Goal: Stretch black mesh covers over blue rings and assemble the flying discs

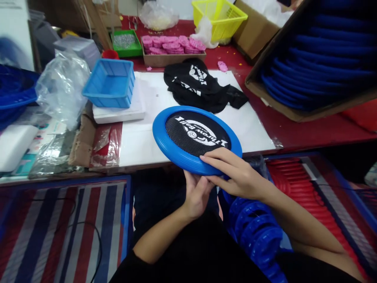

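Observation:
A blue ring disc (173, 151) with a black printed mesh centre is held tilted above the table's front edge. My left hand (196, 192) grips its near rim from below, the fingers partly hidden under the disc. Across the near right rim lies my right hand (235, 173), its fingers on the rim and the mesh edge and its thumb side hidden. Just beyond the disc, black printed fabric pieces (203, 86) lie heaped on a white sheet (138, 145).
A blue bin (110, 88) stands at left on a white stack. Pink pieces fill a cardboard tray (173, 59) behind. At right, a tilted carton (282, 108) holds blue rings (309, 74). Blue rings (256, 228) also hang by my lap; red rings (294, 181) lie right.

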